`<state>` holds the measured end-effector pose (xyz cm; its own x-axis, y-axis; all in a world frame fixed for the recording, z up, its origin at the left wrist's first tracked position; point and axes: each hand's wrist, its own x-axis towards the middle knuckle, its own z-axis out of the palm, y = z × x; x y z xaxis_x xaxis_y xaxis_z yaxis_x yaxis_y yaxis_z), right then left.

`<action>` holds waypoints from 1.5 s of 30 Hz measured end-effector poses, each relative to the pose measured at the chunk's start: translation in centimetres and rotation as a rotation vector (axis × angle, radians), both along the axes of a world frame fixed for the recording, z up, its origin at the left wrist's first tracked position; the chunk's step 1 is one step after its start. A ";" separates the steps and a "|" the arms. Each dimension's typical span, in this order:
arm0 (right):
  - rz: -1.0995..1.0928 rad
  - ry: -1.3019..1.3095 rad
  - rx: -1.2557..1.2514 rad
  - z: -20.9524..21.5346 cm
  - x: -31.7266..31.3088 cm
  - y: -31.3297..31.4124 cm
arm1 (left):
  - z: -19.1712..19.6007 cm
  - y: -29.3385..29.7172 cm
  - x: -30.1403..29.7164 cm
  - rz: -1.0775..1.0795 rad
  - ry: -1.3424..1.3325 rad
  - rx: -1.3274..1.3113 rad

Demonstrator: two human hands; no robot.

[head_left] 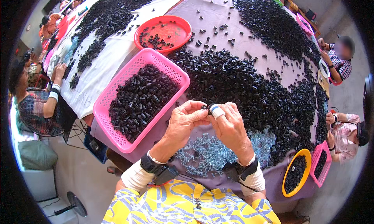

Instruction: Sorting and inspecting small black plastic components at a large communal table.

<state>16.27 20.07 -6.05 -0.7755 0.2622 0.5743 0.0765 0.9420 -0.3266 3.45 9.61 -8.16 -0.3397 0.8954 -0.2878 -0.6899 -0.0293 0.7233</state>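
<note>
My left hand (pixel 184 123) and my right hand (pixel 230 125) meet in front of me, fingers closed in a pinch. Between the fingertips is a small black plastic piece (pixel 204 107), mostly covered by the fingers. White tape wraps one finger of the right hand. Just beyond both hands spreads a large heap of small black pieces (pixel 233 79). Below them, between my wrists, lie many small clear bluish coil-like pieces (pixel 208 154). A pink perforated basket (pixel 118 81) full of black tubular pieces stands beside my left hand.
A red round tray (pixel 173 31) with some black pieces touches the basket's far side. At right sit a yellow bowl (pixel 307 170) and another pink basket (pixel 327 167), both holding black pieces. People work along the left (pixel 35 107) and right (pixel 346 136) table edges.
</note>
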 end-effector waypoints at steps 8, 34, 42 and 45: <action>-0.003 0.091 -0.085 1.0 0.7 0.9 | 0.5 -0.3 0.4 -0.001 0.247 0.045; -0.060 -0.043 0.106 2.0 0.7 0.5 | 0.6 0.0 1.2 0.074 0.694 0.059; -0.098 -0.120 0.148 1.7 0.9 0.4 | 0.4 0.3 1.2 0.047 0.719 0.000; -0.102 -0.138 0.142 1.6 0.9 0.3 | 0.4 0.2 1.2 0.050 0.753 0.014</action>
<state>17.20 20.32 -4.50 -0.8227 0.2677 0.5015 0.2087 0.9628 -0.1716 4.68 9.86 -7.75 -0.4806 0.8756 0.0494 -0.0065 -0.0599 0.9982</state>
